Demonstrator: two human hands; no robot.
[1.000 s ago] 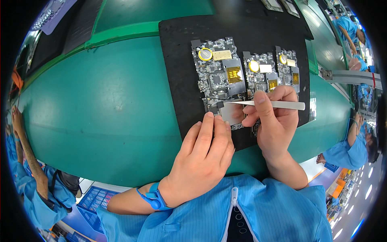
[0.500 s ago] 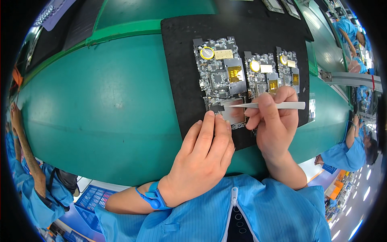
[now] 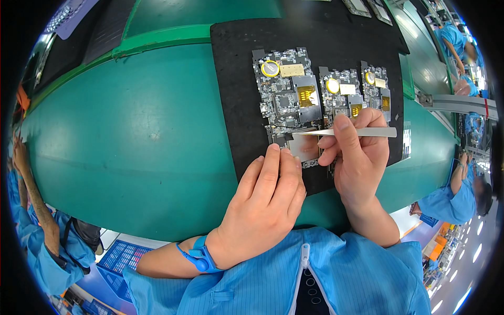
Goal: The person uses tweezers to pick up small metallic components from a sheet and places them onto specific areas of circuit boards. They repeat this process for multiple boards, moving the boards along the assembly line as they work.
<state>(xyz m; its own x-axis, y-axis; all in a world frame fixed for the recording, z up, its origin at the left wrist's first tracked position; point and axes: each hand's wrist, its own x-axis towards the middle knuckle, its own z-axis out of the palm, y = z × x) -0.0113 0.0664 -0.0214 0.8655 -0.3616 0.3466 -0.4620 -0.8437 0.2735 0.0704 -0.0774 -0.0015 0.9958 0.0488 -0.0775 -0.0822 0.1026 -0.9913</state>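
Note:
Three circuit boards lie side by side on a black mat. On the leftmost circuit board are a round yellow-rimmed coin cell, a card slot with amber film and a shiny silver plate. My left hand is open, its fingertips resting on this board's lower left end. My right hand is closed around pale metal tweezers, held almost level and pointing left. Their tip is at the board just above the silver plate; whether it touches is unclear. My right hand hides the lower part of the middle circuit board.
The third board lies farthest right. Under the mat is a green tabletop with a raised green edging strip. Co-workers in blue sit at both sides. A metal rail runs at the right.
My right hand and the tweezers have shifted slightly upward, so the tip sits a little higher on the board. My left hand has stayed in place.

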